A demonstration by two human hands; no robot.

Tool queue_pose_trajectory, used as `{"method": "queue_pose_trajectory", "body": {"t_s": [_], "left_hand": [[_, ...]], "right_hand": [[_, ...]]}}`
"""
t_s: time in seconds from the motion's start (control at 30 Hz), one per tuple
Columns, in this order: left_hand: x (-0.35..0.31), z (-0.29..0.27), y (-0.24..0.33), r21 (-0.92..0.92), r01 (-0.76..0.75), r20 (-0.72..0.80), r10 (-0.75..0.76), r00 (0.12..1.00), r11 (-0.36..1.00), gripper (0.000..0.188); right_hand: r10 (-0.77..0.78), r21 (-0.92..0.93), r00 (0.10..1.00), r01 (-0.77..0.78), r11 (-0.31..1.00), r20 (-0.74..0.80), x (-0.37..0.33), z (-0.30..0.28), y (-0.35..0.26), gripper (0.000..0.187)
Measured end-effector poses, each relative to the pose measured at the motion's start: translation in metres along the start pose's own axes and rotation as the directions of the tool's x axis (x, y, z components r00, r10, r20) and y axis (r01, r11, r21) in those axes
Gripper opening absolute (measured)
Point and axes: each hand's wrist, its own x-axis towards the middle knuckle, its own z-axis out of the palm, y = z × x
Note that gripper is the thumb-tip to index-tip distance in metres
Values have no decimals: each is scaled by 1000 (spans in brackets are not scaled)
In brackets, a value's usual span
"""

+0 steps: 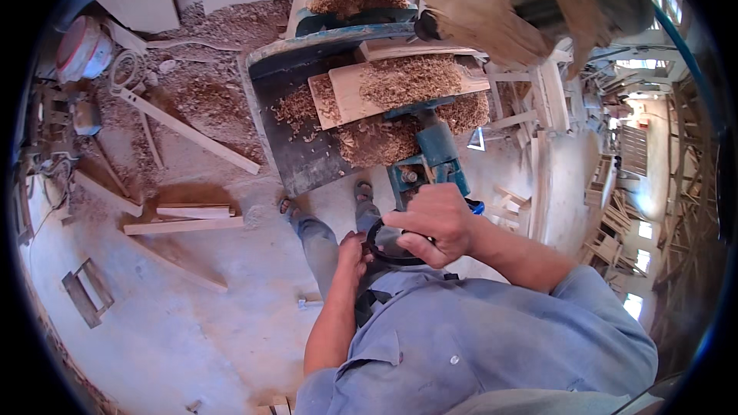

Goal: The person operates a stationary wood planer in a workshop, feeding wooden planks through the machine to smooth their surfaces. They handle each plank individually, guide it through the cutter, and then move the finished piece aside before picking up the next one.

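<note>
A black handwheel [397,260] stands in front of my body, below the blue-green bracket [438,146] of a woodworking machine. My right hand [437,223] is closed over the wheel's upper right, with the thumb lying across it. My left hand [352,253] is curled at the wheel's left rim, its fingers partly hidden. On the machine's dark metal table [307,165], above the wheel, lie pale wooden boards [347,94] side by side. Curly wood shavings [411,81] cover much of the boards and the table around them.
A large dusty brown-and-black machine part [530,8] hangs over the table's far right. Wooden strips [196,134] and short planks [184,224] lie on the floor at left, beside a white bucket [84,50]. Stacked timber [615,215] stands at right.
</note>
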Motion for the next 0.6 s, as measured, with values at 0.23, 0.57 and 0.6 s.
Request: {"method": "queue_pose_trajectory", "body": {"t_s": [0.23, 0.57, 0.6], "left_hand": [[25, 7, -6, -108, 207, -89, -217, 972, 972, 17], [30, 22, 4, 31, 254, -127, -248, 960, 967, 11], [30, 23, 6, 35, 266, -120, -260, 958, 963, 10]], "right_hand": [[59, 55, 995, -64, 996, 78, 7, 1, 2, 27], [172, 72, 977, -182, 981, 127, 14, 0, 4, 25], [178, 70, 975, -189, 980, 132, 15, -1, 5, 25]]}}
